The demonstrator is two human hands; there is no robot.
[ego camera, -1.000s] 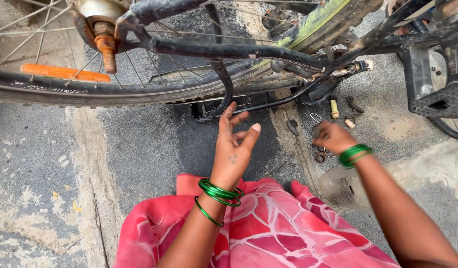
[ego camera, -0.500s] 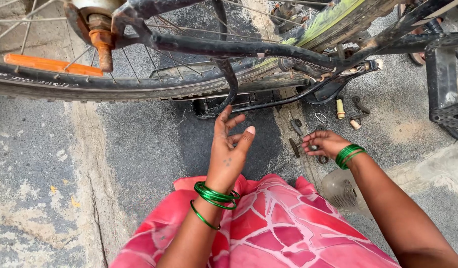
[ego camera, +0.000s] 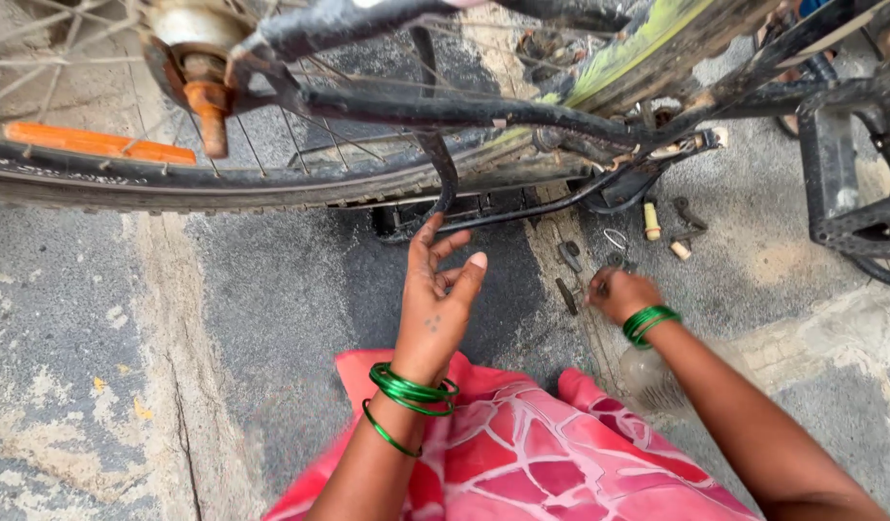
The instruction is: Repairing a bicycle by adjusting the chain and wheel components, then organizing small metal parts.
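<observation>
Small metal parts on the ground under the bicycle, being picked through by the right hand.

Right hand is curled shut low over the scattered parts; what is gripped cannot be told. Left hand is held open, empty, fingertips just below the black stay. Parts are best lifted one at a time, pinched firmly, so none get knocked across the concrete.

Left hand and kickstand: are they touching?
Cannot tell. In the head view the left hand has its top fingertip right at the kickstand, with no plain gap or contact.
</observation>
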